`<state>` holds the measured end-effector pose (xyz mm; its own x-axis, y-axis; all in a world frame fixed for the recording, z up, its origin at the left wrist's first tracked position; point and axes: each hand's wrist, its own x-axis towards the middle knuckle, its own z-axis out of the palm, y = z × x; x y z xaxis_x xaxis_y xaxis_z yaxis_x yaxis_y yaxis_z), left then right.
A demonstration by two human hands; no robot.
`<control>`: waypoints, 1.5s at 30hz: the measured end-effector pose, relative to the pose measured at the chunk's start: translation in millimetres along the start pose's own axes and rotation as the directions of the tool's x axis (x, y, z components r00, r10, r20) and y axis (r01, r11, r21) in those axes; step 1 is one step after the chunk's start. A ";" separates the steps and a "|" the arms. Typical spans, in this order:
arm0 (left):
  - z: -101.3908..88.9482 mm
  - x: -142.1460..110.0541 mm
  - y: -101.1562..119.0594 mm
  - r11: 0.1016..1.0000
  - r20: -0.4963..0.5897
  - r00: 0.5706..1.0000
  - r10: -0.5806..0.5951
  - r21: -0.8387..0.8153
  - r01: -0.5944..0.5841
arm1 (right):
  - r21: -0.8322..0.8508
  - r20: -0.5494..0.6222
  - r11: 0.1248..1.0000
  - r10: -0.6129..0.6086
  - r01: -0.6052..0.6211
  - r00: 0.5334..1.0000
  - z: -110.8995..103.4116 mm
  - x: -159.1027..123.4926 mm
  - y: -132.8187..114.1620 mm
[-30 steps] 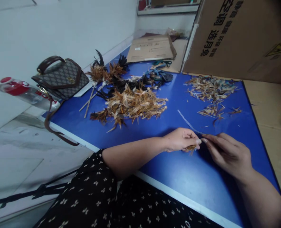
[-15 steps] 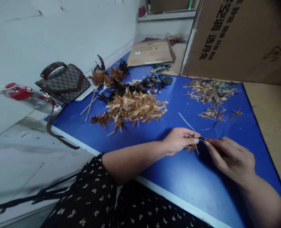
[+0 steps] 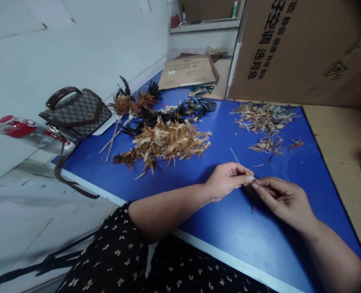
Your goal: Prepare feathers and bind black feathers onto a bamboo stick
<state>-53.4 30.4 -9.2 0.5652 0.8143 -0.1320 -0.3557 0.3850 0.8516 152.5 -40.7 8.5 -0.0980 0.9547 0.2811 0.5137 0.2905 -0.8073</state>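
My left hand (image 3: 227, 181) is closed in a pinch on a small bunch of brown feathers (image 3: 251, 193), which hangs dark and blurred below the fingertips. A thin pale strip (image 3: 260, 184) runs from those fingertips to my right hand (image 3: 287, 201), whose thumb and fingers are closed on it. The two hands almost touch above the blue tabletop (image 3: 229, 228). Beyond my left hand lies another narrow whitish strip (image 3: 233, 154). To its left spreads a large heap of tan feather bunches (image 3: 171, 140).
Loose feathers (image 3: 264, 118) lie in a pile at the back right. Black and brown plumes (image 3: 134, 101), a handbag (image 3: 79, 110) and a red-capped bottle (image 3: 31, 132) are on the left. Flat cardboard (image 3: 188, 71) rests at the back, and a large cardboard panel (image 3: 296, 53) stands at right.
My right hand has come closer to my left and turned slightly, and the strip between them now slants down to the right. The whole view has shifted a little.
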 end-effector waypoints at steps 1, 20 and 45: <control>0.3 -0.2 0.5 1.000 0.001 1.000 0.000 0.007 0.000 | 0.003 -0.003 1.000 0.008 -0.008 1.000 -0.8 0.2 -0.9; -2.7 -0.7 -4.2 0.977 0.035 0.996 0.081 0.197 -0.087 | 0.148 -0.041 0.969 0.204 -0.196 0.978 -6.2 4.2 -11.3; 2.2 -4.3 1.1 0.966 -0.036 0.995 0.094 0.244 -0.083 | -0.431 -0.215 0.885 0.086 -0.174 0.973 -68.8 -4.3 -18.9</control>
<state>-54.6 26.4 -6.5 0.5021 0.8620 -0.0694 -0.2088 0.1986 0.9576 201.9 -54.7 58.3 0.1323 0.9396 0.3158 0.8395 0.0633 -0.5397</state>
